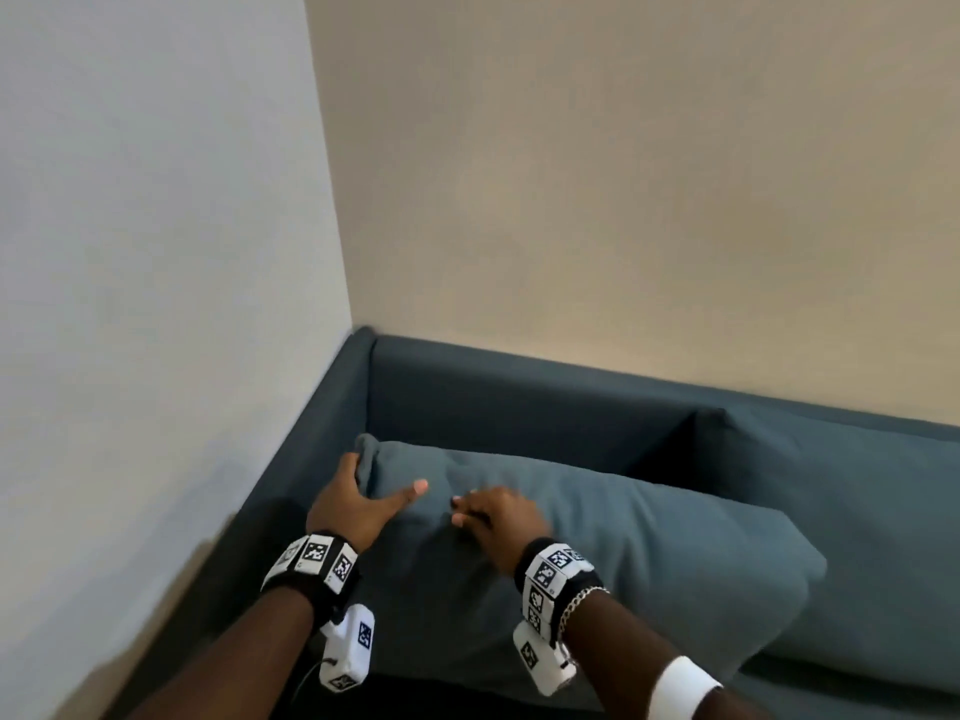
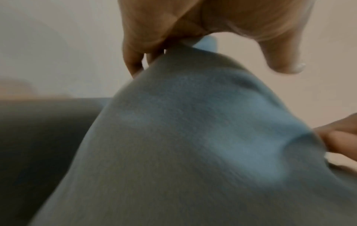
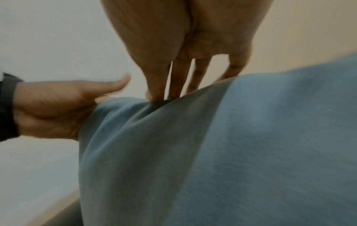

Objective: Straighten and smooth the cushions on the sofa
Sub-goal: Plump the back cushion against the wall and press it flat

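A loose blue-grey cushion (image 1: 623,553) lies tilted on the sofa seat in the corner, its top leaning away from the backrest (image 1: 519,397). My left hand (image 1: 358,501) grips the cushion's upper left corner, fingers curled behind it and thumb stretched over the front. The left wrist view shows the left hand (image 2: 193,23) wrapped round that corner of the cushion (image 2: 193,137). My right hand (image 1: 493,517) sits on the cushion's face just right of the left. In the right wrist view, the right hand (image 3: 158,85) pinches a fold of the cushion (image 3: 251,145).
The sofa's left armrest (image 1: 322,433) stands against a grey-white wall (image 1: 156,252); a beige wall (image 1: 623,200) runs behind the backrest. A second back cushion (image 1: 857,511) stands upright to the right. A strip of seat (image 1: 857,683) shows beneath it.
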The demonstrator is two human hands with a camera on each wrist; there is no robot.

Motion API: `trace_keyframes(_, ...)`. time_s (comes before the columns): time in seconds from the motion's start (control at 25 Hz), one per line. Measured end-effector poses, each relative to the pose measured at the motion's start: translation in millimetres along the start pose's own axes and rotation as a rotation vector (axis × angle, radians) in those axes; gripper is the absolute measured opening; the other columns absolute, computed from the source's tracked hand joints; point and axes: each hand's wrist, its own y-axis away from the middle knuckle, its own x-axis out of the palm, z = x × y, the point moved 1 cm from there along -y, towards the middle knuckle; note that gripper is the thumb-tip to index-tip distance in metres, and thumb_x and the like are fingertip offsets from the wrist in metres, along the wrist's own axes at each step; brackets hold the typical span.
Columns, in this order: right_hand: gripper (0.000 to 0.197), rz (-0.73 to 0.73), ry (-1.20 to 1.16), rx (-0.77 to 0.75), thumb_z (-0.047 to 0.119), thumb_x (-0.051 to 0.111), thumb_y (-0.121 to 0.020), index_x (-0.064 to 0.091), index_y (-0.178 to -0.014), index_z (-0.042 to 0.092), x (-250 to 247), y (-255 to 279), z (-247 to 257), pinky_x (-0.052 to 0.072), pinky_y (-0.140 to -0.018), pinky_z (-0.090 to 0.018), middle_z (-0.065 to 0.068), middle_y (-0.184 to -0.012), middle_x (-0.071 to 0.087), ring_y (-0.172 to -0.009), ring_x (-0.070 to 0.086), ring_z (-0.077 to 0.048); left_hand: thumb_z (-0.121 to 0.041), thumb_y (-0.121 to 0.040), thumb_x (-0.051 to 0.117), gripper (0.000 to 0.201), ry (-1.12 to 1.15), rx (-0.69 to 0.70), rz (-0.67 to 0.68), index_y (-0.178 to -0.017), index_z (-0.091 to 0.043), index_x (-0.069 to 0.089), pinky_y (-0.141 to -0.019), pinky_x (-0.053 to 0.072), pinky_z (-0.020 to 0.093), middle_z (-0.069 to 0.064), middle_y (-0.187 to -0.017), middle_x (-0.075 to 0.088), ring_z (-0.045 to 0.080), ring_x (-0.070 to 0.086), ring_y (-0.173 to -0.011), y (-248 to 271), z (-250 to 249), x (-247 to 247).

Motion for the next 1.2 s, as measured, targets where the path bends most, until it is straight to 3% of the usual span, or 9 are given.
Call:
trace_keyframes(0.12, 0.045, 0.173, 0.018, -0.103, 0.027, 0.064, -0.099, 0.059, -0.142, 0.036, 46, 2, -13, 0.023, -0.126, -0.039, 0.019, -0.158, 0.044, -0.152, 0.029, -0.007, -0.099, -0.032, 0.066, 0.13, -0.19, -0.193, -0.042, -0.134, -0.023, 0.037, -0.099, 0.047, 0.059, 0.017, -0.135, 0.056, 0.041, 0.056, -0.122, -11, 63, -6)
trace_keyframes(0.2, 0.052, 0.147, 0.061, -0.122, 0.03, 0.064, -0.098, 0.051, -0.148, 0.039, 46, 13, -25, 0.022, -0.124, -0.038, 0.021, -0.163, 0.035, -0.153, 0.025, -0.006, -0.089, -0.045, 0.075, 0.128, -0.319, -0.191, -0.074, -0.143, -0.02, 0.03, -0.105, 0.041, 0.064, 0.016, -0.148, 0.045, 0.039, 0.045, -0.135, -12, 79, -12)
trace_keyframes(0.36, 0.073, -0.041, 0.189, 0.111, 0.069, 0.061, -0.088, 0.041, -0.153, 0.043, 11, 46, -99, 0.017, -0.125, -0.042, 0.02, -0.166, 0.027, -0.155, 0.023, -0.012, -0.073, -0.078, 0.065, 0.098, -0.709, 0.341, -0.056, -0.159, -0.041, 0.018, -0.116, 0.0, 0.073, -0.009, -0.17, 0.01, 0.024, -0.002, -0.158, -12, 54, 17)
trace_keyframes(0.44, 0.083, -0.124, 0.255, 0.232, 0.081, 0.055, -0.083, 0.036, -0.155, 0.044, -13, 63, -142, 0.009, -0.123, -0.039, 0.02, -0.167, 0.024, -0.157, 0.018, -0.011, -0.078, -0.088, 0.028, 0.071, -0.801, 0.483, 0.039, -0.154, -0.051, 0.027, -0.113, -0.019, 0.071, -0.017, -0.168, 0.018, 0.017, -0.005, -0.157, -13, 39, 36)
trace_keyframes(0.52, 0.083, -0.159, 0.265, 0.298, 0.083, 0.052, -0.085, 0.033, -0.156, 0.044, -30, 79, -178, 0.004, -0.124, -0.038, 0.02, -0.168, 0.023, -0.157, 0.015, -0.01, -0.084, -0.084, 0.01, 0.078, -0.788, 0.469, 0.076, -0.151, -0.052, 0.034, -0.111, -0.03, 0.059, -0.021, -0.163, 0.029, 0.014, 0.004, -0.158, -10, 27, 54)
trace_keyframes(0.64, 0.072, -0.189, 0.248, 0.294, 0.074, 0.052, -0.091, 0.038, -0.154, 0.043, -36, 90, -213, 0.006, -0.125, -0.038, 0.017, -0.165, 0.031, -0.156, 0.021, -0.011, -0.084, -0.082, 0.025, 0.073, -0.69, 0.448, -0.011, -0.139, -0.049, 0.054, -0.121, -0.014, 0.052, -0.023, -0.15, 0.049, 0.012, 0.026, -0.152, -4, 22, 84)
trace_keyframes(0.76, 0.052, -0.26, 0.251, 0.295, 0.064, 0.052, -0.095, 0.059, -0.138, 0.036, -20, 80, -226, 0.023, -0.115, -0.042, 0.007, -0.147, 0.058, -0.141, 0.048, -0.02, -0.075, -0.076, 0.041, 0.057, -0.509, 0.317, -0.155, -0.106, -0.04, 0.075, -0.122, 0.007, 0.046, -0.019, -0.119, 0.071, 0.009, 0.051, -0.135, -11, 21, 102)
trace_keyframes(0.96, 0.005, -0.523, 0.13, 0.313, 0.034, 0.065, -0.096, 0.067, -0.098, 0.03, -16, 47, -223, 0.033, -0.098, -0.045, 0.007, -0.099, 0.072, -0.099, 0.066, -0.024, -0.059, -0.079, 0.069, 0.022, -0.388, 0.274, -0.281, -0.076, -0.037, 0.07, -0.117, 0.019, 0.045, -0.015, -0.094, 0.072, 0.011, 0.063, -0.116, -42, 6, 108)
trace_keyframes(1.2, 0.012, -0.629, 0.105, 0.38, 0.026, 0.076, -0.091, 0.066, -0.09, 0.032, -74, -6, -231, 0.028, -0.089, -0.038, 0.013, -0.087, 0.063, -0.088, 0.06, -0.02, -0.048, -0.083, 0.069, 0.026, -0.227, 0.388, -0.271, -0.069, -0.029, 0.06, -0.113, 0.025, 0.049, -0.015, -0.08, 0.063, 0.013, 0.063, -0.094, -121, -54, 104)
